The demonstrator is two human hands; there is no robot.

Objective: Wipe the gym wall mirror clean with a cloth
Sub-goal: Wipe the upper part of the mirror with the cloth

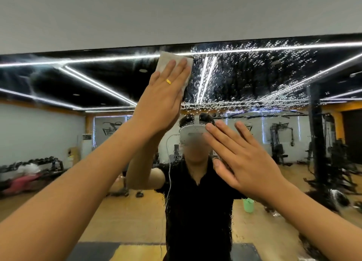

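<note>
Two hands meet the mirror (78,80): the left hand (164,98), fingers flat, presses a white cloth (164,60) at twelve o'clock near the top edge; the right hand (244,159), fingers straight, rests at four o'clock.

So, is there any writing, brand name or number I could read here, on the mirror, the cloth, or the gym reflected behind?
No word or number can be read here.
The wall graphics reflected in the mirror: dark emblems, no letters discernible.
The dark panel on the white standing unit: too blurred to read.
The cloth and the ring: no marking visible.
</note>
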